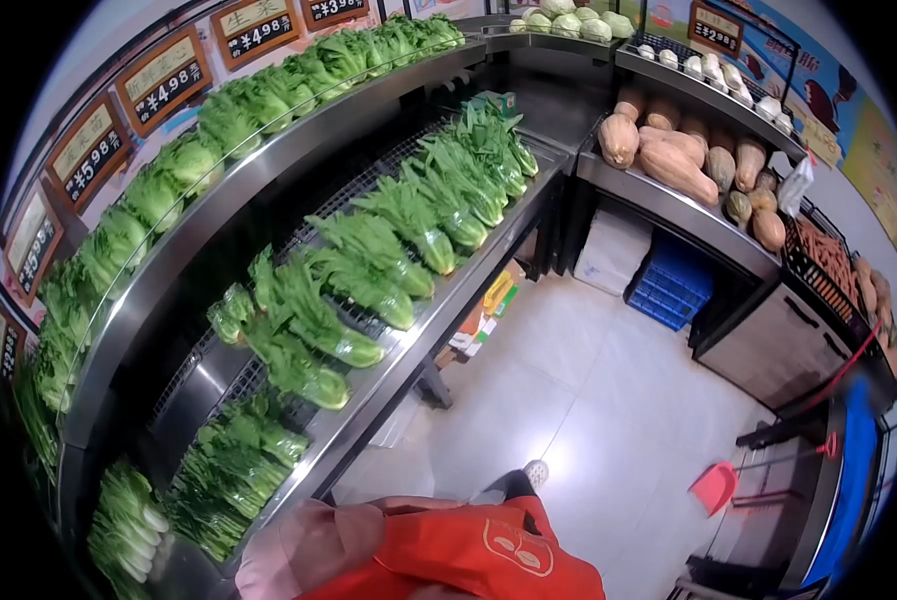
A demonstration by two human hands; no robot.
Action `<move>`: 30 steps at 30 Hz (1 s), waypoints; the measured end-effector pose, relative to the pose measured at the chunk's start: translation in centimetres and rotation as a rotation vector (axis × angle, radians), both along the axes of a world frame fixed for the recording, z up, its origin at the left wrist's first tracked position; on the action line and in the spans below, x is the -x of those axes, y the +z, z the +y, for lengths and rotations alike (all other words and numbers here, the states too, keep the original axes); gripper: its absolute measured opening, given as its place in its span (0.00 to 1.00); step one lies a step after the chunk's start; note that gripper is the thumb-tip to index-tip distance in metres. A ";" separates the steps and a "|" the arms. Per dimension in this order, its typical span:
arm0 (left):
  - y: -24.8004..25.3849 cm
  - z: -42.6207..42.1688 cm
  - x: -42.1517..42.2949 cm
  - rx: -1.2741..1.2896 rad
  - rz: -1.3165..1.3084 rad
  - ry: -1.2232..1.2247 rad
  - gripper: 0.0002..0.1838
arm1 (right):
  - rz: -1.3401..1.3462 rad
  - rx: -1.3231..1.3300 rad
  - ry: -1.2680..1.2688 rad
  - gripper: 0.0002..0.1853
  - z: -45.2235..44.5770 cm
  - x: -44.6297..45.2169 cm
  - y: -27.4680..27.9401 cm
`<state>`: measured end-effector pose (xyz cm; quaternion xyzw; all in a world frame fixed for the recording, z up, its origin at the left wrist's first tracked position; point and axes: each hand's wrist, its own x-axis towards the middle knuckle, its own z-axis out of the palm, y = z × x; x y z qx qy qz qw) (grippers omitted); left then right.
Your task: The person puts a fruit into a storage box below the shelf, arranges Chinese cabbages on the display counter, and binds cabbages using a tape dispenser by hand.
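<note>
Here, leafy greens [237,468] beside a red apron [444,548], hands out of view, openness and grip unknown.

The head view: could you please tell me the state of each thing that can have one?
Hands: out of view
Red apron: worn
Lower-shelf greens: laid out in rows, several in clear wrap
Upper-shelf lettuces: lined up
Squashes: grouped together, whole
Orange roots: heaped
Cabinet front: looks shut
Blue crate: on the floor
Red dustpan: unheld
</note>
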<state>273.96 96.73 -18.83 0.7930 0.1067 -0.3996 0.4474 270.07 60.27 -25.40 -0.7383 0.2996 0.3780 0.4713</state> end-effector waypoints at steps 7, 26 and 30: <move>3.1 -2.2 -14.7 -0.023 0.010 0.116 0.20 | -0.114 0.033 0.082 0.34 -6.7 -20.0 -2.1; 0.6 6.7 -53.3 0.062 0.017 0.251 0.21 | 0.017 -0.418 0.585 0.26 10.4 -69.2 10.3; 2.4 9.1 -58.6 0.090 -0.018 0.333 0.21 | -0.280 -0.203 0.555 0.22 17.7 -81.4 17.0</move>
